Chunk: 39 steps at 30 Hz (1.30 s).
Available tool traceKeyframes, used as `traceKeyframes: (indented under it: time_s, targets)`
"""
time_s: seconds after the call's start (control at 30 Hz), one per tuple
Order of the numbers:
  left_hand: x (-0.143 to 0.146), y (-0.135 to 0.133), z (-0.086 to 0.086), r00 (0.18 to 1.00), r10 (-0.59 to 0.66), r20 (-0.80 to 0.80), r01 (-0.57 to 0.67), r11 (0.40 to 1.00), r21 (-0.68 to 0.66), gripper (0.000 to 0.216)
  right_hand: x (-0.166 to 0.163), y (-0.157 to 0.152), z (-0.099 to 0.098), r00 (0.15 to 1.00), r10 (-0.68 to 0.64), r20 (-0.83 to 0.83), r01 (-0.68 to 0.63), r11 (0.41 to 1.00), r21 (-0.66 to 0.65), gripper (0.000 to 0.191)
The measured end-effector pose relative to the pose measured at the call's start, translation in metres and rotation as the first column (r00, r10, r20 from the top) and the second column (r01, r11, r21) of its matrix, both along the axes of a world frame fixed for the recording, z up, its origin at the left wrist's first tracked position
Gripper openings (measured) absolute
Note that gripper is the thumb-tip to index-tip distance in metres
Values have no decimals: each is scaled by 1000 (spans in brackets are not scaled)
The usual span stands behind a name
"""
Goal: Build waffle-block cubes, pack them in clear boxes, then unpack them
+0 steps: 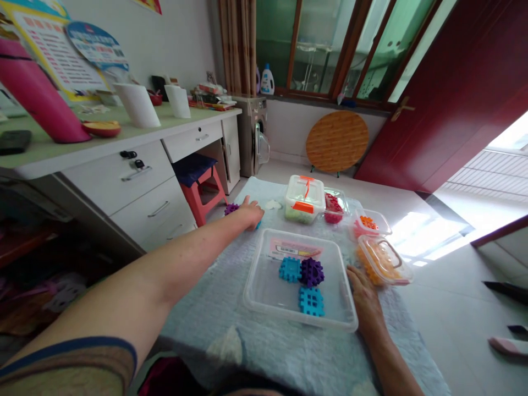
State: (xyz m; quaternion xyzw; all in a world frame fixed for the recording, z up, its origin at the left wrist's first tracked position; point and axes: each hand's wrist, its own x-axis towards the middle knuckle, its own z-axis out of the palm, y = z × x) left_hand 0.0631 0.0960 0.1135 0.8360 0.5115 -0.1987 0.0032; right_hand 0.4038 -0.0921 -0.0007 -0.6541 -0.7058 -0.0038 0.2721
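In a clear bin [270, 300], toothed blue blocks [290, 269] and a purple block [312, 273] are lying; the outstretched left hand [249, 212] is partly covering another blue piece [258, 225], the right hand [364, 294] resting alongside the bin, both grips unclear.

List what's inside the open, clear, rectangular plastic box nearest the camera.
Two light-blue, square, notched plastic blocks and at least one dark-purple, notched plastic block are visible inside. The spot directly beneath the purple one is covered.
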Motion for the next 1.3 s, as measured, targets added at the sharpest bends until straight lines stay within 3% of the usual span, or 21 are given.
traceKeyframes:
  time_s: [0.2,0.57,0.9,1.3]
  targets:
    - [1,14,-8,994,70,-89,-74,996,-45,58,-1,-1,1,1000,-9,11,9,1000,-1,40]
    - [14,15,-2,989,104,-109,-110,992,-55,56,-2,-1,3,1000,-24,-7,23,999,-21,39]
    - [15,20,6,987,26,-160,-46,992,-120,51,0,0,3,1000,-10,-7,10,1000,-12,40]
    - [7,17,5,987,-31,-159,18,996,-85,53,-1,-1,1,1000,-22,13,22,1000,-9,39]
